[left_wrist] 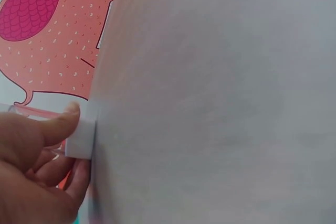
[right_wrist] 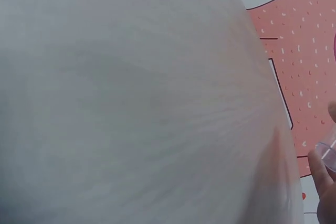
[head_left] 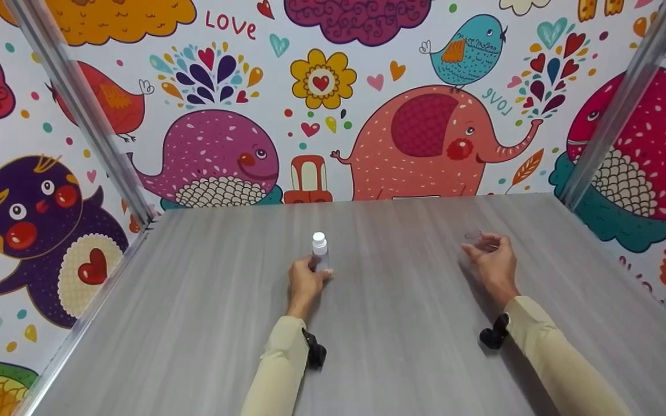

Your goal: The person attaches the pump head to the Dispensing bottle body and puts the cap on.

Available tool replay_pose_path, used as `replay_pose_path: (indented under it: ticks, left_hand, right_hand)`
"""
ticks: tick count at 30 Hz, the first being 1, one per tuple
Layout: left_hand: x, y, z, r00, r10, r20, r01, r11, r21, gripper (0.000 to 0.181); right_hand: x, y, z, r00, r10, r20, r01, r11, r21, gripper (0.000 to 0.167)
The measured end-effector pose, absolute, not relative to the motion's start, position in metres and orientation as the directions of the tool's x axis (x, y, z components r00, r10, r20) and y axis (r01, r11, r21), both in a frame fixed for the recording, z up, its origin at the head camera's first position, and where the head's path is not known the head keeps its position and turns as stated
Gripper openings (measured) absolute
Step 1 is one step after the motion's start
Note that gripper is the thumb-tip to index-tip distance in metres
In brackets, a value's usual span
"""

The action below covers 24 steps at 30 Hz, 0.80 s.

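Left hand point(head_left: 308, 281): grips white-topped bottle point(head_left: 320, 252), long axis upright.
Right hand point(head_left: 495, 264): pinches clear cap point(head_left: 473, 234), well right of left hand.

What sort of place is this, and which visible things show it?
Probably an indoor booth set up for manual work, though its exact purpose is uncertain: cartoon-printed walls surround a grey tabletop on three sides, and metal posts stand at the two back corners.

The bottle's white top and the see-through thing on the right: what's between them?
Only bare grey tabletop shows between the white top and the see-through thing, in the head view.
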State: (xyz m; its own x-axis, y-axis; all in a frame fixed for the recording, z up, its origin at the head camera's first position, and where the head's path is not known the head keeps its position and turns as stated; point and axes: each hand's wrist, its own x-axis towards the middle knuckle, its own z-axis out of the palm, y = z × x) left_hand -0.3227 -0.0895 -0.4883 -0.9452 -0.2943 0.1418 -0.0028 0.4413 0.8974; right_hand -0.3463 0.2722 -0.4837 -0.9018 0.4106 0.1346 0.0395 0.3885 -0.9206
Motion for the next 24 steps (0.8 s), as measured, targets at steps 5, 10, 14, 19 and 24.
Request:
replay_pose_path:
  ticks: [5, 10, 14, 19, 24]
  left_hand:
    - [-0.3221, -0.0902, -0.4877, -0.95, -0.288, 0.118, -0.022, 0.442, 0.897, 0.031]
    - [-0.3222, -0.0909, -0.4889, -0.954, -0.275, 0.117, -0.017, 0.441, 0.897, 0.032]
    - [-0.3222, -0.0908, -0.4891, -0.953, -0.276, 0.122, -0.016, 0.448, 0.894, 0.032]
    - [-0.323, -0.0909, -0.4896, -0.952, -0.284, 0.11, -0.031, 0.45, 0.893, 0.031]
    - [-0.3235, -0.0917, -0.4904, -0.951, -0.286, 0.116, -0.026, 0.449, 0.893, 0.032]
  right_hand:
    - [-0.3462, 0.271, -0.4827, -0.889, 0.42, 0.181, -0.004, 0.389, -0.921, 0.052]
    - [-0.3457, 0.2706, -0.4835, -0.9, 0.382, 0.211, -0.047, 0.396, -0.917, 0.049]
    - [-0.346, 0.27, -0.4848, -0.906, 0.363, 0.218, -0.06, 0.4, -0.915, 0.049]
    - [-0.3457, 0.2681, -0.4865, -0.907, 0.342, 0.247, -0.087, 0.42, -0.903, 0.049]
    - [-0.3439, 0.2624, -0.4864, -0.907, 0.329, 0.261, -0.099, 0.437, -0.894, 0.046]
